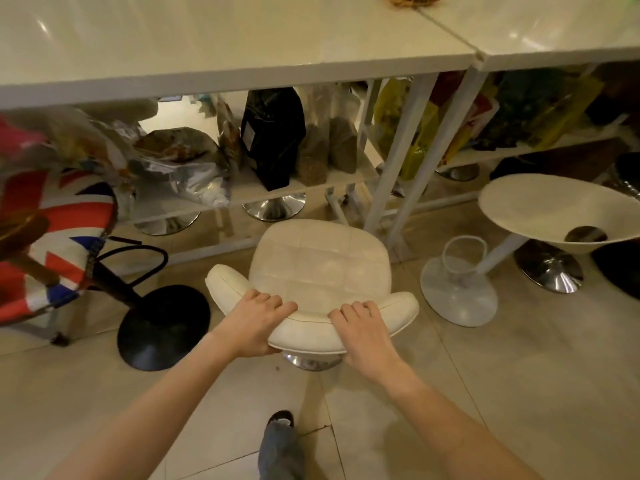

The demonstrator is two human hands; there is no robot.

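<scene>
No readable text or labels

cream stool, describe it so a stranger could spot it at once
Find the long white table; stools stand before it. The cream stool is between the flag-print chair and the white dish-shaped stool, the only quilted seat with a curved backrest.

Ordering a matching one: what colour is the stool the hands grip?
Cream-white quilted upholstery on the stool, clearest in the head view.

Cream tufted bar stool (pixel 320 268) stands upright on tiles before the counter (pixel 214 39).
</scene>
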